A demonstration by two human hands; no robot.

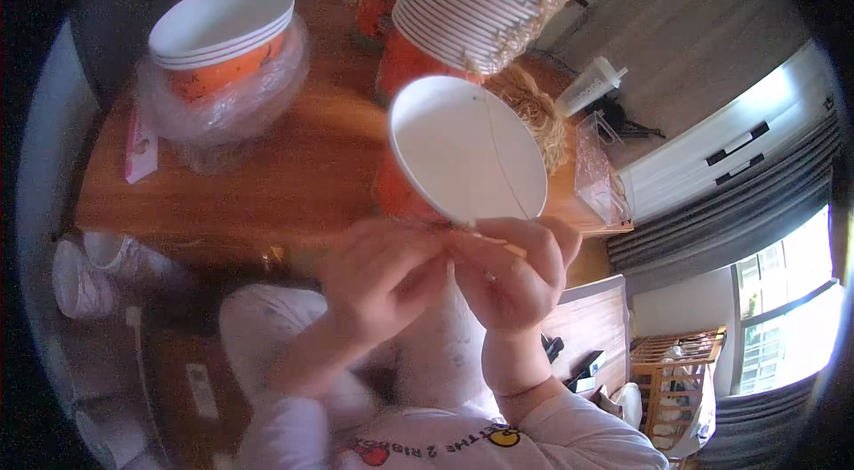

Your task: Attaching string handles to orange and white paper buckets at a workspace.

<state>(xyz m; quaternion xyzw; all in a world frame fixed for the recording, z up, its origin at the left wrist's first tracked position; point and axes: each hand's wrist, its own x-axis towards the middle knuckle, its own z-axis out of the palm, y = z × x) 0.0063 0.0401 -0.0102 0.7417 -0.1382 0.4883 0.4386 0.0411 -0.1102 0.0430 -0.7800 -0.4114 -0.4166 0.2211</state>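
Note:
A white-lined paper bucket (463, 145) with an orange outside is tilted with its open mouth toward me, in front of my hands. A thin tan cord (495, 136) runs from a small hole near its far rim across the mouth to my right hand. Both hands meet at the near rim. My right hand (516, 274) is closed, fingers curled and pinching the cord. My left hand (382, 279) is closed too, its fingertips pinched against the right ones at the rim. The fingers hide the cord's end and the near rim.
Tall stacks of orange-and-white buckets (489, 3) stand at the back, tan cords hanging over one. A bundle of tan cord (529, 105) lies beside it. Nested buckets in plastic wrap (222, 52) sit left on the wooden table (311, 141). A lidded cup (592, 86) and clear box (598, 172) stand right.

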